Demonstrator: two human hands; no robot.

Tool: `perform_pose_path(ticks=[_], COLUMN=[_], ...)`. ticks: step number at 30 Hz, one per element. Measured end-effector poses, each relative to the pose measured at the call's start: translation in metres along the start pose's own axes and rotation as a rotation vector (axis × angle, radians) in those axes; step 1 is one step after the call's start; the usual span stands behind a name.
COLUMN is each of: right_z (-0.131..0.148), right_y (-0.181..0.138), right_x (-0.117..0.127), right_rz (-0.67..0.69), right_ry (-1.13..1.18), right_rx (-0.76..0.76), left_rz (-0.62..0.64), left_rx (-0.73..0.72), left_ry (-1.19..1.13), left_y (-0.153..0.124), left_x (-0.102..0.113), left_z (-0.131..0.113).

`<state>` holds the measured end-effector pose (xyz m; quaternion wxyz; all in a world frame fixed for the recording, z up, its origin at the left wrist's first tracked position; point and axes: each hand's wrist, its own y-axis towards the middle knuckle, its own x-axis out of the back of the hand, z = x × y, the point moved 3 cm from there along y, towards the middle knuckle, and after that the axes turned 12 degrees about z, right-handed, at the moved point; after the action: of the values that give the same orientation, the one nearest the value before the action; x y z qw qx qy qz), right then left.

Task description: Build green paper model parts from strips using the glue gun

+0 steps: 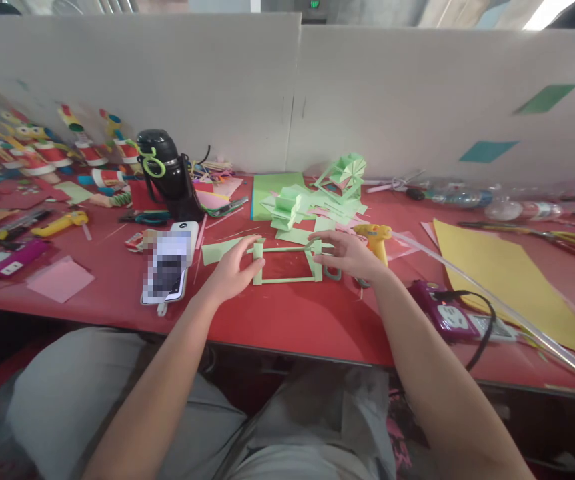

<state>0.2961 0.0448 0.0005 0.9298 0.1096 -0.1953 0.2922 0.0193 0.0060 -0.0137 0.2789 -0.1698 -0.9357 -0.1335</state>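
A light green paper frame (287, 281), made of thin rolled bars joined by folded end strips, lies on the red tabletop in front of me. My left hand (237, 270) grips its left end between thumb and fingers. At the opposite end, my right hand (350, 255) has its fingertips on the right strip, palm facing inward. Just behind the frame are pleated green paper pieces (287, 208) and a green paper wheel-like shape (347, 172). A yellow glue gun (375, 239) lies by my right hand, its front partly hidden.
To the left are a phone (170, 263), a black bottle (167, 170) and pliers (145, 217). On the right lie a purple power strip (440, 310), a clear tube (492, 300) and yellow paper (512, 280). A pale partition (167, 80) closes off the back.
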Motion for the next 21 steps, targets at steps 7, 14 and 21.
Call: perform_pose_path(ticks=[7,14,21], right_z=[0.007,0.012,0.017], right_y=[0.003,0.008,0.007], right_x=[-0.005,-0.012,-0.015], right_rz=[-0.076,-0.114,-0.103], right_ry=[0.023,0.048,0.005], right_rx=[-0.049,0.018,0.026], left_rz=[-0.061,-0.074,-0.112], left_rx=[-0.045,-0.048,-0.016], left_ry=[-0.037,-0.11,-0.031], left_y=[0.004,0.005,0.004], left_x=[0.0,0.0,0.001], left_z=[0.004,0.004,0.0])
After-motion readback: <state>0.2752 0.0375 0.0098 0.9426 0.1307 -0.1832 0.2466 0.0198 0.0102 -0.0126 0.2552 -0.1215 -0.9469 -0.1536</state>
